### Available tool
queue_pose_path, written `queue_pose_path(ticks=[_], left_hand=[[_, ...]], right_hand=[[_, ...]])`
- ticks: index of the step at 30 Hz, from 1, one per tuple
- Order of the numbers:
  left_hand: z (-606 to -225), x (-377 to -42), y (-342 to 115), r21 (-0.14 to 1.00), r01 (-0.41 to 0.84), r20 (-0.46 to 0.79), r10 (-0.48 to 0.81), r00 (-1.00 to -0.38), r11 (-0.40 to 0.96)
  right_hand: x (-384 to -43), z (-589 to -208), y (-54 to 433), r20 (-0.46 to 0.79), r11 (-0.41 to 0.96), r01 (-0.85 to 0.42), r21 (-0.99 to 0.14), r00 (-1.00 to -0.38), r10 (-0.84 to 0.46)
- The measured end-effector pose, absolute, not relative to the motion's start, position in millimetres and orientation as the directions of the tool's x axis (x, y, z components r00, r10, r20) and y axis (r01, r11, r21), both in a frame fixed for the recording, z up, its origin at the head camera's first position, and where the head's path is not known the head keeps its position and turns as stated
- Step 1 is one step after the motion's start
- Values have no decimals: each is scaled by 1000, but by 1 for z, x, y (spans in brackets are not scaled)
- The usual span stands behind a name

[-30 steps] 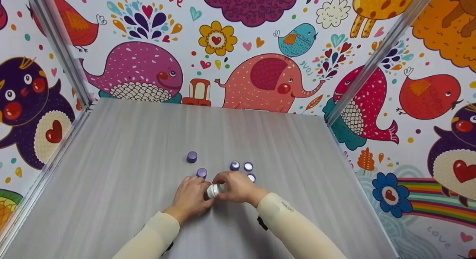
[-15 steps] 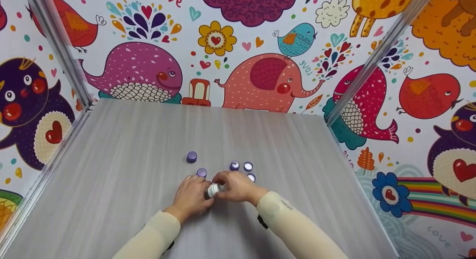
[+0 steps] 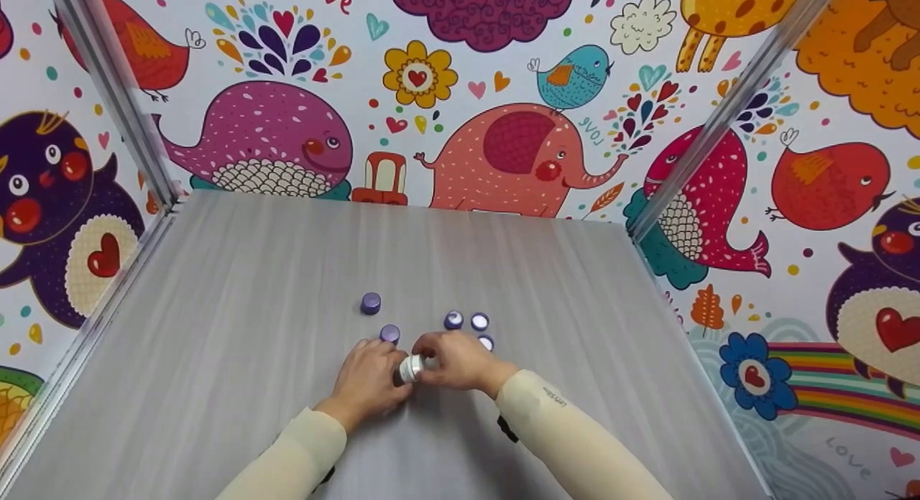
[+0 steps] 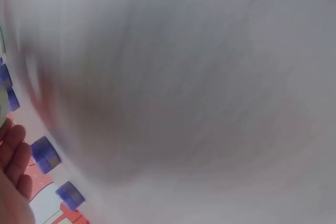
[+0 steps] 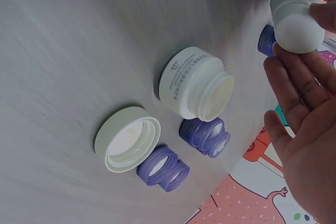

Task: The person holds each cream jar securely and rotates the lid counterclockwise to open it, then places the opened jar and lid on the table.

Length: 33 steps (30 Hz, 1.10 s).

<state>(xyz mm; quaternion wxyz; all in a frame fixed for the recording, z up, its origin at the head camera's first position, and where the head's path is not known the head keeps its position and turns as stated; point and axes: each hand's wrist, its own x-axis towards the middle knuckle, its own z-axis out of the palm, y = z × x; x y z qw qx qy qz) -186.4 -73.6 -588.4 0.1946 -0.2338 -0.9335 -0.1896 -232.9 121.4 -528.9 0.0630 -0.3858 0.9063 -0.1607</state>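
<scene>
Near the middle of the table, my left hand (image 3: 370, 378) and right hand (image 3: 460, 360) meet around a small white jar (image 3: 411, 369). The left fingers curl about its left end, and the right thumb and fingers pinch the other end. In the right wrist view this white jar (image 5: 299, 32) shows a rounded end between fingertips. Only some left fingers (image 4: 14, 158) appear in the left wrist view, beside a white edge (image 4: 2, 103). A larger uncapped white jar (image 5: 194, 85) and a white lid (image 5: 128, 140) stand on the table, hidden in the head view.
Two purple caps, one farther back (image 3: 371, 303) and one by the left fingertips (image 3: 389, 333), sit on the grey table (image 3: 287, 270). Beyond the right hand are purple pieces with white insides (image 3: 453, 320). Patterned walls (image 3: 287, 126) and metal posts (image 3: 115, 90) bound the table.
Both hands keep their place around the small white jar, with only slight shifts of the right fingers. The purple pieces have not moved.
</scene>
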Motion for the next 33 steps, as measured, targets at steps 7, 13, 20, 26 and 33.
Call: queue_pose_path(ticks=[7,13,20,26,33], left_hand=[[-589,-186,-75,272,499,441,355,-824,823],[-590,-185,-78,290,488,443,337,-831,823],[-590,-185,-79,288,492,454,335,-825,821],[-592,-184,-81,293,501,482,327,-813,814],[-592,-184,-81,305,492,478,316,-820,815]], right_hand=[[-231,-528,121,55,621,-709,-334,-672,-738],[-231,-528,121,71,623,-710,-329,-676,-733],[-233,-529,122,95,634,-715,-294,-682,-725],[-235,-531,126,150,669,-716,-199,-697,-702],[-235,-533,127,104,719,-684,-125,-730,-676]])
